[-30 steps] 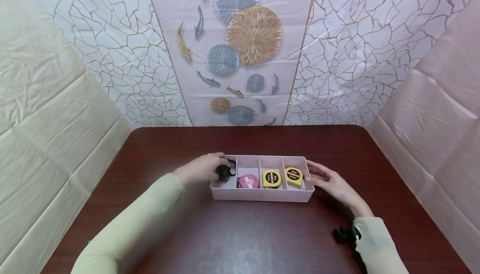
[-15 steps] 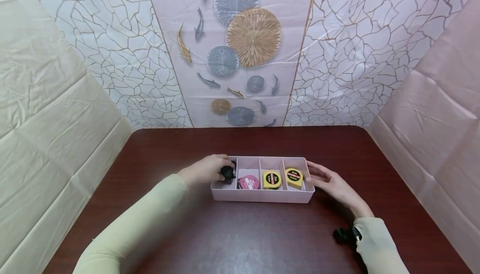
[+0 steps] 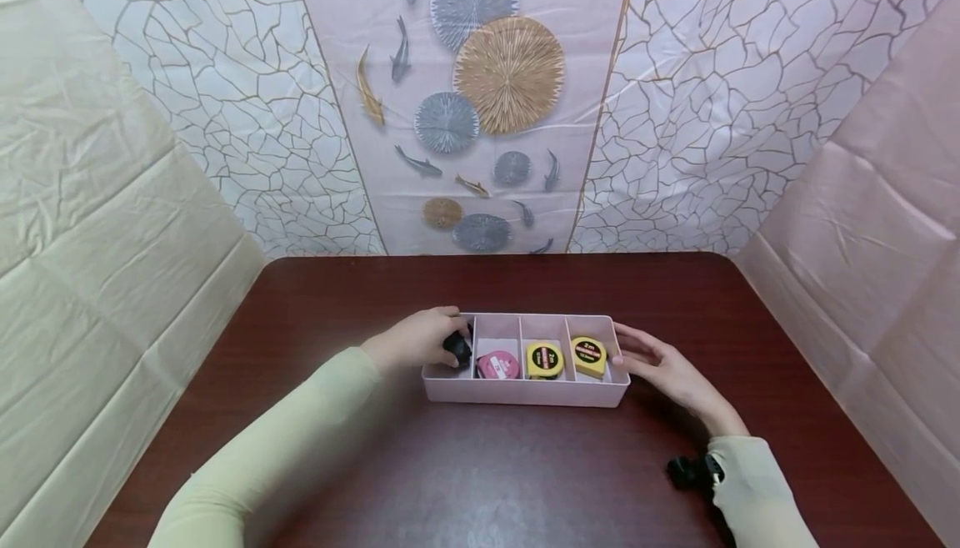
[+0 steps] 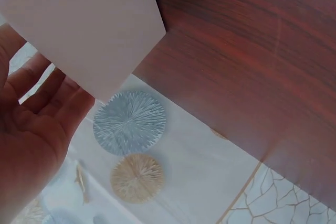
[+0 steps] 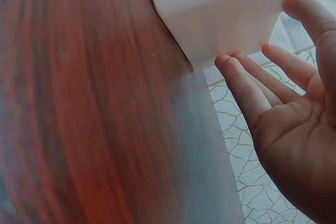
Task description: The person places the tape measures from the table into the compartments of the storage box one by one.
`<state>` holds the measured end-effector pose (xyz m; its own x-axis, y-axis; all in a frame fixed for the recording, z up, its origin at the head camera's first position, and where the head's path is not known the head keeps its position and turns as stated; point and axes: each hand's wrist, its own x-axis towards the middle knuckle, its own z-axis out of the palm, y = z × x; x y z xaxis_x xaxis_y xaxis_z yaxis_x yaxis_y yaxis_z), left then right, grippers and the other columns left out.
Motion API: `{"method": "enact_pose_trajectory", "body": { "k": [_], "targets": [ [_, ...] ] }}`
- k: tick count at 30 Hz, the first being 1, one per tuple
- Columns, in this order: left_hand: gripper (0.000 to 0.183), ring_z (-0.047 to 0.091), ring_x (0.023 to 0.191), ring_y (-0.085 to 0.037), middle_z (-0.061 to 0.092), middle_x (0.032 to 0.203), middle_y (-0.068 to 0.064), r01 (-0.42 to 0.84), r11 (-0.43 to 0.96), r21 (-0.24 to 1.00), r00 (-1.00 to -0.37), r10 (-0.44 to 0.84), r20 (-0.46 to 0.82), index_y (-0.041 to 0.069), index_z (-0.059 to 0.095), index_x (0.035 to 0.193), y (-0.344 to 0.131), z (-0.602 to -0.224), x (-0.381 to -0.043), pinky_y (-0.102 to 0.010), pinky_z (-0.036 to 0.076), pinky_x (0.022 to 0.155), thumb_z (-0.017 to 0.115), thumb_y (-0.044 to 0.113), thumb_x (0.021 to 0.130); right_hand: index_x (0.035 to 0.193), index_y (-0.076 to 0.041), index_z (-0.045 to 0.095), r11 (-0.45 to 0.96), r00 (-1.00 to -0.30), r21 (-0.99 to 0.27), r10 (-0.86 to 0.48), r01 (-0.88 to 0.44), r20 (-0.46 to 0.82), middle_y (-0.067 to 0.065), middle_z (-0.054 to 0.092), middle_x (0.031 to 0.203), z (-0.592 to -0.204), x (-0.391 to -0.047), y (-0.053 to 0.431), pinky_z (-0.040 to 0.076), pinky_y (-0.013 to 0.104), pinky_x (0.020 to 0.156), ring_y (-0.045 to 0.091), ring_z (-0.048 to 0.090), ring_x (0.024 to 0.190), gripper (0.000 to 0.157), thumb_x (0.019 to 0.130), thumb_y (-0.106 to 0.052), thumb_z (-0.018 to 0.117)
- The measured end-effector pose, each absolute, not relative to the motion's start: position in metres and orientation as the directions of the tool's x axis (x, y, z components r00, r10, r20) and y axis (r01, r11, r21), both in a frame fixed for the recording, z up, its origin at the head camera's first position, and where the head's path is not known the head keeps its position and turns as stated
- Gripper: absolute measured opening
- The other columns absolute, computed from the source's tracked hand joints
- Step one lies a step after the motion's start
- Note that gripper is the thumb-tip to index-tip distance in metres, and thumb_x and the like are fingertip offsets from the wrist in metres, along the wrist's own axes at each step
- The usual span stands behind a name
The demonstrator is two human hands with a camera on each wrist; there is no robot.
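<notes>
A pink organizer box (image 3: 517, 394) with several side-by-side compartments stands on the table in the head view. My left hand (image 3: 416, 338) reaches over its left end and pinches a black tape measure (image 3: 457, 349) inside the leftmost compartment, partly covered by the fingers. In the left wrist view the box's outer wall (image 4: 84, 19) hides the fingertips of the left hand (image 4: 37, 108). My right hand (image 3: 678, 377) is at the right end, its fairly straight fingertips touching the end wall. The right wrist view shows that wall (image 5: 231, 24) against the fingers of the right hand (image 5: 294, 108).
A pink tape measure (image 3: 498, 364) and two yellow tape measures, one (image 3: 544, 360) left of the other (image 3: 589, 356), lie in separate compartments. The dark wooden table (image 3: 487, 465) is bordered by a patterned cloth (image 3: 480, 148) behind and pale cloth at both sides.
The black tape measure has turned in the left hand, and its strap loop is now hidden. The left hand has shifted slightly right. The right hand and box stay put.
</notes>
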<state>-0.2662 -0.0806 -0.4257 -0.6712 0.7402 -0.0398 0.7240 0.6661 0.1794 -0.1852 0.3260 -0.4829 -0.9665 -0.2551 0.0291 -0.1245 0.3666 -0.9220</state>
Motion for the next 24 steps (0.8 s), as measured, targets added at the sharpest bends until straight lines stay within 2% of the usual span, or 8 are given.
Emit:
{"method": "enact_pose_trajectory", "body": {
  "k": [7, 13, 19, 24],
  "targets": [
    [0.035, 0.059, 0.089, -0.017, 0.058, 0.103, -0.002, 0.696, 0.706, 0.135, -0.705, 0.707, -0.059, 0.014, 0.067, 0.104, -0.074, -0.42, -0.258, -0.034, 0.052, 0.083, 0.087, 0.031, 0.08, 0.156, -0.008, 0.037, 0.363, -0.966, -0.924, -0.257, -0.122, 0.027, 0.024, 0.042, 0.153, -0.482, -0.185, 0.326, 0.045, 0.016, 0.092, 0.045, 0.048, 0.133, 0.067, 0.098, -0.021, 0.068],
    [0.037, 0.059, 0.081, -0.016, 0.056, 0.095, 0.0, 0.709, 0.697, 0.102, -0.699, 0.715, -0.02, 0.016, 0.062, 0.095, -0.071, -0.422, -0.255, -0.034, 0.052, 0.073, 0.088, 0.036, 0.077, 0.156, -0.008, 0.037, 0.362, -0.966, -0.924, -0.257, -0.125, 0.03, 0.025, 0.043, 0.152, -0.482, -0.185, 0.326, 0.045, 0.016, 0.091, 0.045, 0.048, 0.132, 0.067, 0.098, -0.02, 0.068],
    [0.041, 0.059, 0.082, -0.017, 0.053, 0.092, 0.0, 0.729, 0.678, 0.09, -0.681, 0.733, -0.007, 0.016, 0.062, 0.102, -0.07, -0.424, -0.252, -0.035, 0.051, 0.072, 0.088, 0.037, 0.078, 0.156, -0.006, 0.036, 0.366, -0.967, -0.923, -0.254, -0.116, 0.021, 0.027, 0.043, 0.151, -0.481, -0.185, 0.326, 0.046, 0.016, 0.091, 0.046, 0.049, 0.132, 0.067, 0.098, -0.02, 0.068],
    [0.043, 0.061, 0.089, -0.019, 0.057, 0.097, -0.001, 0.732, 0.677, 0.077, -0.678, 0.735, -0.021, 0.014, 0.063, 0.108, -0.07, -0.423, -0.249, -0.037, 0.053, 0.077, 0.088, 0.033, 0.078, 0.156, -0.006, 0.036, 0.365, -0.968, -0.924, -0.252, -0.115, 0.021, 0.028, 0.043, 0.15, -0.482, -0.185, 0.326, 0.046, 0.016, 0.09, 0.046, 0.049, 0.131, 0.068, 0.098, -0.021, 0.068]
  ]
}}
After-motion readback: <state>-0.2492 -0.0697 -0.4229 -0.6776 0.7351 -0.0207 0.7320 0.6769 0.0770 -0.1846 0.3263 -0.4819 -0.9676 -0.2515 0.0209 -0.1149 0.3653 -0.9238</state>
